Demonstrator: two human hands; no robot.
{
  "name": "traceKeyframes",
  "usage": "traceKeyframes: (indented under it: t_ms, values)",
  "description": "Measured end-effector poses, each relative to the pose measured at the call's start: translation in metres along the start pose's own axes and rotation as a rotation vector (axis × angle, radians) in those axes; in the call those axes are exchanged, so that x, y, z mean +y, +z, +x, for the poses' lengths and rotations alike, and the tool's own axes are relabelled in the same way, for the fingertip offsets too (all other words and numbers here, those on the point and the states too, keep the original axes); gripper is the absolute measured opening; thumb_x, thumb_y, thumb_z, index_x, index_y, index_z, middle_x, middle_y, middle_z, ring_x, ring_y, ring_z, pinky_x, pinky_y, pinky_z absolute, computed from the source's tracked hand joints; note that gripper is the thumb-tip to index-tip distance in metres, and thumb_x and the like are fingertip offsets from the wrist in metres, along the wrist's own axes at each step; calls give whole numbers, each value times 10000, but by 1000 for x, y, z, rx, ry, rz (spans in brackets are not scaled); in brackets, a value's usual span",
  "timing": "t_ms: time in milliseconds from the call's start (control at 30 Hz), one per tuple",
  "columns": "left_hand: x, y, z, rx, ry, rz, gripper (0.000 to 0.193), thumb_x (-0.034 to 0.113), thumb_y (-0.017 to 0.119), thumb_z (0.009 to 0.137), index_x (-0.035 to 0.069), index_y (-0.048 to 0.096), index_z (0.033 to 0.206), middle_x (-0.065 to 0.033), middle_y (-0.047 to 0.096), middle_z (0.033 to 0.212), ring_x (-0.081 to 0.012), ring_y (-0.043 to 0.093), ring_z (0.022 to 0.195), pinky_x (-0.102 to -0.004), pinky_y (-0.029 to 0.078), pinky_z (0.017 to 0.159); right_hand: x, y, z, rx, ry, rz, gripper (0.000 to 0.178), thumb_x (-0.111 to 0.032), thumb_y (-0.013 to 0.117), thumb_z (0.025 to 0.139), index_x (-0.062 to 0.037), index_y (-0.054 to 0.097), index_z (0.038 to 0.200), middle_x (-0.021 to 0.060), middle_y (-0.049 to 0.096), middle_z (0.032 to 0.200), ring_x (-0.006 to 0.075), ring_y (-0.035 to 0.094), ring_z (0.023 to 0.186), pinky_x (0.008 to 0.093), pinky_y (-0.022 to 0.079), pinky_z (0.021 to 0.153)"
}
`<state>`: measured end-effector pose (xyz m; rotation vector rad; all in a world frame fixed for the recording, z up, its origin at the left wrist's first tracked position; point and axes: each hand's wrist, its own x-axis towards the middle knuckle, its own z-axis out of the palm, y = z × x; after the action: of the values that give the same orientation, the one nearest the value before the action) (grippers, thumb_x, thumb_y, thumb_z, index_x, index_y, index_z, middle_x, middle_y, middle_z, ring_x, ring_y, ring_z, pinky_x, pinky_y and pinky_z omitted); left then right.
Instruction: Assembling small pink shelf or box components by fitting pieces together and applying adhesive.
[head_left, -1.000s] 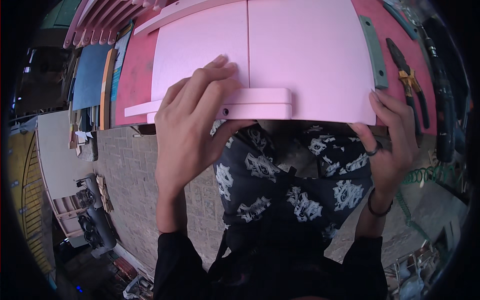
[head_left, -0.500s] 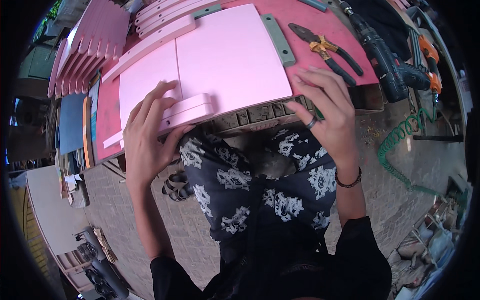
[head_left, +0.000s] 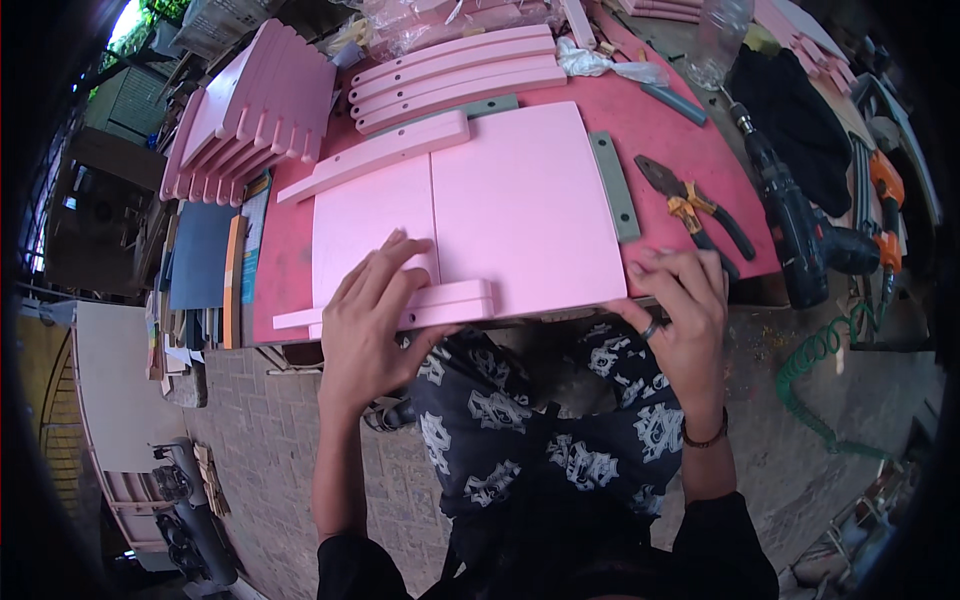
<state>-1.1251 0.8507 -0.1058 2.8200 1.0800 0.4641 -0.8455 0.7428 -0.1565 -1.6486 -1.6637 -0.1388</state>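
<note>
Two flat pink panels (head_left: 530, 210) lie side by side with a narrow seam between them. A pink bar (head_left: 455, 298) with a dark hole runs along their near left edge; it looks doubled, one strip against another. My left hand (head_left: 370, 325) is closed around this bar, fingers over the top and thumb below. Another pink bar (head_left: 380, 155) lies across the panels' far left edge. My right hand (head_left: 688, 312) is at the panels' near right corner, thumb by the front edge, fingers loosely bent and apart from it. A grey-green block (head_left: 614, 188) with holes lies along the right edge.
Pliers (head_left: 690, 205) with yellow and black handles lie right of the block. Beyond them are a cordless drill (head_left: 790, 230) and a green coiled hose (head_left: 800, 390). Several pink bars (head_left: 460, 80) lie at the back, and stacked pink slatted parts (head_left: 255, 110) stand at the left.
The view has shifted, so the table sits lower and further right in it. My right hand has come closer to the panels' near right corner. The left hand stays on the bar.
</note>
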Motion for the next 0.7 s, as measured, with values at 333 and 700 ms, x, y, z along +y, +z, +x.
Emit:
traceKeyframes:
  t_ms: [333, 700]
  values:
    - [1, 1, 2, -87, -44, 15, 693, 447, 809, 651, 40, 576, 1161, -138, 548, 1378, -345, 513, 1311, -483, 444, 1074, -9, -12, 5, -97, 130, 36, 366, -161, 888, 575, -55, 707, 876, 24, 639, 958, 245, 565, 911, 387, 448, 796]
    - [-67, -51, -13, 71, -724, -222, 412, 192, 629, 935, -46, 591, 1269, -155, 617, 1145, -241, 605, 989, -359, 485, 831, -9, -29, 6, -252, 220, 62, 447, -239, 887, 581, -82, 634, 914, 61, 612, 1028, 253, 565, 979, 384, 483, 783]
